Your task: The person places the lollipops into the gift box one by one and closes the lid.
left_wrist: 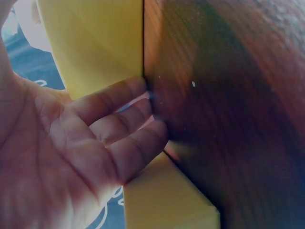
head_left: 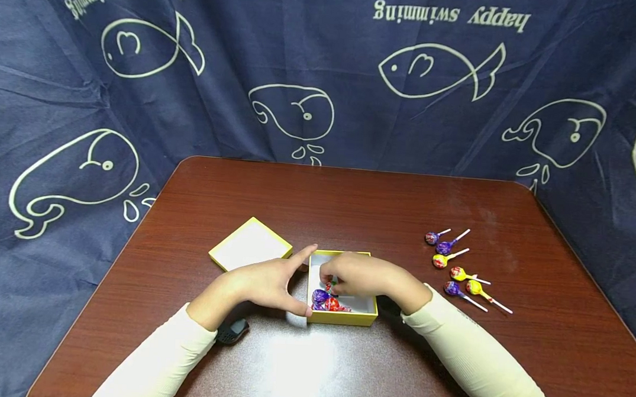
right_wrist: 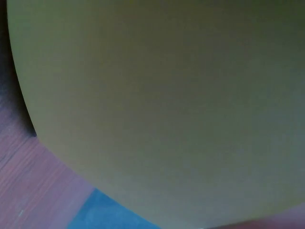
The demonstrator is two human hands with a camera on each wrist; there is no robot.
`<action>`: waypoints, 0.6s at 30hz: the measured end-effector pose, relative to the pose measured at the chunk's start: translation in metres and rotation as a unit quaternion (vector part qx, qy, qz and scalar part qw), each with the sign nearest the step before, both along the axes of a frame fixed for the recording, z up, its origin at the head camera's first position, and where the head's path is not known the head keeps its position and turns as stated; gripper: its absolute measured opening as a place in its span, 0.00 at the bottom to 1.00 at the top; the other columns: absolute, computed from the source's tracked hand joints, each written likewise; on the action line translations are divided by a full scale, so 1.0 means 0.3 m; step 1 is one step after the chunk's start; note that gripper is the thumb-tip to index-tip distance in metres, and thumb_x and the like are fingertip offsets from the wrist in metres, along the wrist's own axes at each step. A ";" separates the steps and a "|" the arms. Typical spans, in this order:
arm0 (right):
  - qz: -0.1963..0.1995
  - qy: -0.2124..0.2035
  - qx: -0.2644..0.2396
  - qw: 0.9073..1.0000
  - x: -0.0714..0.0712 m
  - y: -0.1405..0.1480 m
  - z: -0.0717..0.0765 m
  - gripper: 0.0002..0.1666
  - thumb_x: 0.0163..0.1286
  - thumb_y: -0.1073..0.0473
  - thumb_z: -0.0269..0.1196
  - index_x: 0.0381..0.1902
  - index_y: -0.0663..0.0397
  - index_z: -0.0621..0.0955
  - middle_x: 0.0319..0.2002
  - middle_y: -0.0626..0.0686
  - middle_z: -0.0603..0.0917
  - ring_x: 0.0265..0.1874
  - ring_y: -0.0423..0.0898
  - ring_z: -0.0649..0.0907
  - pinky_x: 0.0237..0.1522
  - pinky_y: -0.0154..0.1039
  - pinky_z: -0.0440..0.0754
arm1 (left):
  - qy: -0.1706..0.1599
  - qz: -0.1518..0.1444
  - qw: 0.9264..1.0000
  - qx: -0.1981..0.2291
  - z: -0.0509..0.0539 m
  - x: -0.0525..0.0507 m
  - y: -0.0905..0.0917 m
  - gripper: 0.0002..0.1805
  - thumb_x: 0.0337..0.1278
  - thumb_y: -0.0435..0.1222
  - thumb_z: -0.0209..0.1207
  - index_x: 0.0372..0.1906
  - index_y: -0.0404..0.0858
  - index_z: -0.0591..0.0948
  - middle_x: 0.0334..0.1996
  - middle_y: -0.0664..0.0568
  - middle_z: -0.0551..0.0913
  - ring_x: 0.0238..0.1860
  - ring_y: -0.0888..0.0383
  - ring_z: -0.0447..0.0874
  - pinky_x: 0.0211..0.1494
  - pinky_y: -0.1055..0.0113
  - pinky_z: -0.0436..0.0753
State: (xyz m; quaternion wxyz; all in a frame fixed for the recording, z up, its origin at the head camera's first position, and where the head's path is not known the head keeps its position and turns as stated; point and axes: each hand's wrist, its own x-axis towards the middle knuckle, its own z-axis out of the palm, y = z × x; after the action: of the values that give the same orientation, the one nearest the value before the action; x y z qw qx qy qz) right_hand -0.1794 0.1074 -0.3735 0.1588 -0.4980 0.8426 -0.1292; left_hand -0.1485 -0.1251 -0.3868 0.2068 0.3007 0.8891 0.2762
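An open yellow box (head_left: 342, 318) with a white inside stands mid-table in the head view. Along its left side lies my left hand (head_left: 271, 283), thumb at the front corner and index finger stretched toward the back. In the left wrist view, that hand's other fingers (left_wrist: 126, 121) rest low beside the yellow wall (left_wrist: 100, 47). My right hand (head_left: 365, 274) reaches into the box, its bent fingers pinching a red-and-green lollipop (head_left: 329, 288), partly hidden. Purple lollipops (head_left: 320, 297) and a red lollipop (head_left: 333, 304) lie in the front left of the box.
Several purple and yellow lollipops (head_left: 440, 261) lie loose on the right of the brown table (head_left: 318, 204). The box's lid (head_left: 252, 249), white inside up, sits behind my left hand. A yellow box wall (right_wrist: 157, 119) fills most of the right wrist view. Blue fabric (head_left: 353, 129) hangs behind.
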 end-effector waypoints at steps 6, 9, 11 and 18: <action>0.008 0.001 0.001 1.000 0.002 -0.002 0.002 0.09 0.57 0.71 0.67 0.33 0.53 0.81 0.28 0.43 0.79 0.27 0.37 0.73 0.34 0.34 0.74 | 0.000 0.001 1.000 -0.001 0.003 0.001 0.001 0.66 0.41 0.59 0.72 0.80 0.46 0.44 0.61 0.55 0.77 0.56 0.64 0.76 0.65 0.63 0.69; 0.012 0.008 0.002 1.000 0.005 -0.004 0.003 0.10 0.57 0.70 0.68 0.33 0.52 0.81 0.27 0.42 0.78 0.27 0.37 0.73 0.35 0.34 0.74 | -0.002 0.001 1.000 0.000 0.005 0.001 0.001 0.66 0.41 0.59 0.72 0.80 0.46 0.44 0.61 0.54 0.77 0.57 0.63 0.76 0.65 0.63 0.69; 0.014 0.014 0.002 1.000 0.007 -0.005 0.004 0.10 0.57 0.70 0.69 0.33 0.52 0.81 0.27 0.42 0.78 0.28 0.38 0.73 0.35 0.34 0.74 | -0.003 0.000 1.000 0.001 0.006 0.000 0.001 0.66 0.41 0.58 0.72 0.80 0.46 0.44 0.61 0.54 0.77 0.57 0.63 0.76 0.65 0.62 0.69; 0.011 0.018 -0.002 1.000 0.012 -0.001 0.008 0.11 0.56 0.70 0.69 0.36 0.53 0.81 0.28 0.42 0.78 0.29 0.38 0.74 0.37 0.34 0.75 | -0.001 -0.002 1.000 -0.001 0.003 -0.001 0.000 0.66 0.41 0.59 0.72 0.80 0.46 0.44 0.61 0.55 0.77 0.57 0.63 0.76 0.65 0.63 0.69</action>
State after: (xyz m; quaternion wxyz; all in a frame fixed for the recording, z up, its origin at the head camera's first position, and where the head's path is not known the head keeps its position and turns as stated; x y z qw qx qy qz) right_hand -0.1757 0.1069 -0.3710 0.1442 -0.5097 0.8397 -0.1200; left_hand -0.1487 -0.1250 -0.3859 0.2085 0.3023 0.8885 0.2751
